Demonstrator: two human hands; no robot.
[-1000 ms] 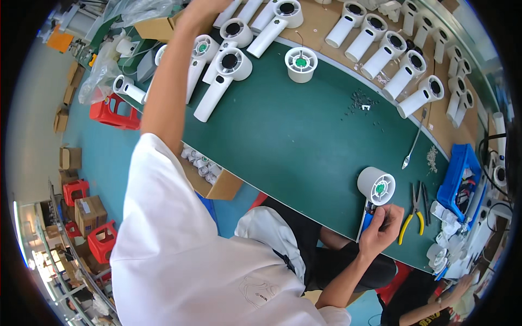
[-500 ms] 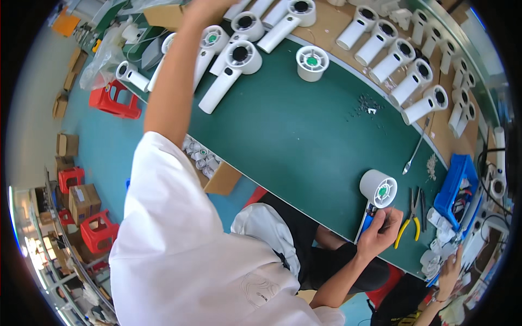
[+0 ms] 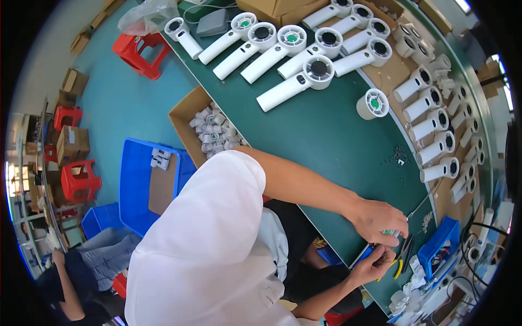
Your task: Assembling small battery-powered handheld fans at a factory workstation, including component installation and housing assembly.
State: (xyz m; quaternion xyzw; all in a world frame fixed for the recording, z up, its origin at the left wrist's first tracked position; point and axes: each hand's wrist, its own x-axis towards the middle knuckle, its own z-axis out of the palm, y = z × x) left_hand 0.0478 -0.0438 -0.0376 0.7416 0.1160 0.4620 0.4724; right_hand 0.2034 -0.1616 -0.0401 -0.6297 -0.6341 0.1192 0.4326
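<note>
Near the right front edge of the green table, both my hands are at a white handheld fan (image 3: 389,232). My left hand (image 3: 378,220) is wrapped over its round head from above, so only a bit of rim and green centre shows. My right hand (image 3: 375,264) is just below, fingers pinched together by the fan's handle. What those fingertips hold is hidden. A sliver of blue inside the handle shows between the hands. Beside them lie pliers with yellow grips (image 3: 399,268), partly covered.
Handheld fans (image 3: 276,96) lie in rows along the table's far side. A loose fan head (image 3: 372,104) stands nearer the middle. A cardboard box (image 3: 182,116) of white parts, a blue bin (image 3: 130,182) and a seated person (image 3: 106,261) are left; a blue tray (image 3: 437,247) is right.
My left hand has come down from the far left side of the table onto the fan's head. My right hand stays by the handle. The view has shifted, bringing the blue bin in.
</note>
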